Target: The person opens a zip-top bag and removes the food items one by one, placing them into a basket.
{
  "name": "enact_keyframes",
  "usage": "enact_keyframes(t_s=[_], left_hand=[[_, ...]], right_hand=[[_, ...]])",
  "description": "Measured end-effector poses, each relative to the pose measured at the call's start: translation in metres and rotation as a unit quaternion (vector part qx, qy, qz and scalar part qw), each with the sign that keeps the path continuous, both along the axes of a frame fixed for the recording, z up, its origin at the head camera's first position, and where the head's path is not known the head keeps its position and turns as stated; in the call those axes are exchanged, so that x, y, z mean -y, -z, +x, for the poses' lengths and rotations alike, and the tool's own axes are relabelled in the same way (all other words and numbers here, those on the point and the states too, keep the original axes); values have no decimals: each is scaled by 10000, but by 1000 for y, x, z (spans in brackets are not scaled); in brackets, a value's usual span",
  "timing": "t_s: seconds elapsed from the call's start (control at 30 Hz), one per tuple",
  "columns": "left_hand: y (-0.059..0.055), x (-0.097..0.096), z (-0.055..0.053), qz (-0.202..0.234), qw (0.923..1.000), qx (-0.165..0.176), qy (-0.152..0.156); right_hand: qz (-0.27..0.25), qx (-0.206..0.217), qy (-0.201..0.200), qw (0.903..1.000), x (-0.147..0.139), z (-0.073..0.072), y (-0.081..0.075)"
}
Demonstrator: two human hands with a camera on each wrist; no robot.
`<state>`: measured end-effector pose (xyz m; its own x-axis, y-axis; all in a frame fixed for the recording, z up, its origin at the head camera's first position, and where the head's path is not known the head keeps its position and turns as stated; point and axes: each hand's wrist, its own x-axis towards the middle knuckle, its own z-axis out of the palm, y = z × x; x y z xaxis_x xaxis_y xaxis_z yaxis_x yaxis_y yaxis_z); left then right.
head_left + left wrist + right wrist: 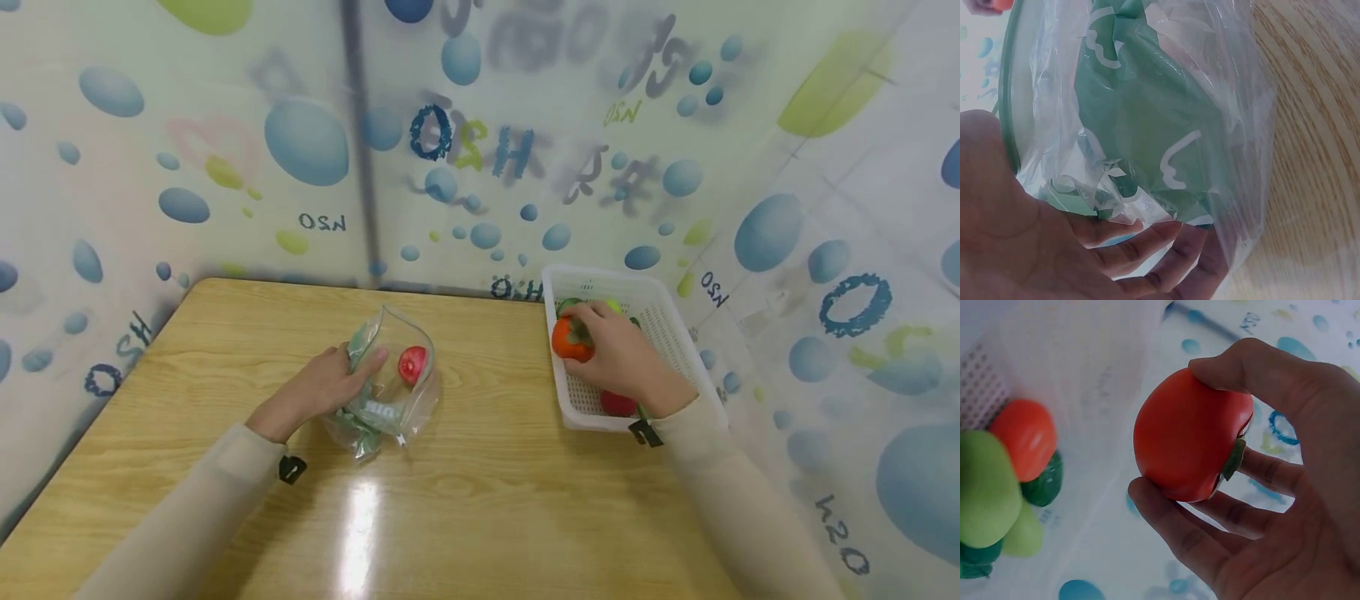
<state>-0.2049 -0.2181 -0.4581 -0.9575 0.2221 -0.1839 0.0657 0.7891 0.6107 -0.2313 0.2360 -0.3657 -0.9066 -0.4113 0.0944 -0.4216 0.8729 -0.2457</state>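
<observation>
My left hand (pixel 324 385) grips the side of a clear plastic bag (pixel 392 414) with green printing, which stands on the table with its mouth spread. Inside the bag lies a red, round piece of produce (pixel 412 364), its kind unclear. In the left wrist view the fingers curl behind the bag's green panel (pixel 1147 119). My right hand (pixel 618 354) holds an orange-red persimmon (pixel 1188 434) with a green leafy cap, pinched between thumb and fingertips. In the head view, this hand is over the left side of a white basket (pixel 678 350).
The basket holds more produce: a red piece (pixel 617 404), a light green one (pixel 985 487) and a dark green one (pixel 1044 481). It stands on the wooden table (pixel 480 500) at the back right, close to the patterned wall covering (pixel 495 167).
</observation>
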Motion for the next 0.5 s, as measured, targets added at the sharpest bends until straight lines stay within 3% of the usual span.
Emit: enact_keyframes(t_s=[0.27,0.5], left_hand=[[2,1,0,-84,10000,26,-4],[1,1,0,-169,9998,66,-45]], right_hand=[[312,539,195,9979,-23,-10,13],[966,1004,-63,9902,-28,-17,21]])
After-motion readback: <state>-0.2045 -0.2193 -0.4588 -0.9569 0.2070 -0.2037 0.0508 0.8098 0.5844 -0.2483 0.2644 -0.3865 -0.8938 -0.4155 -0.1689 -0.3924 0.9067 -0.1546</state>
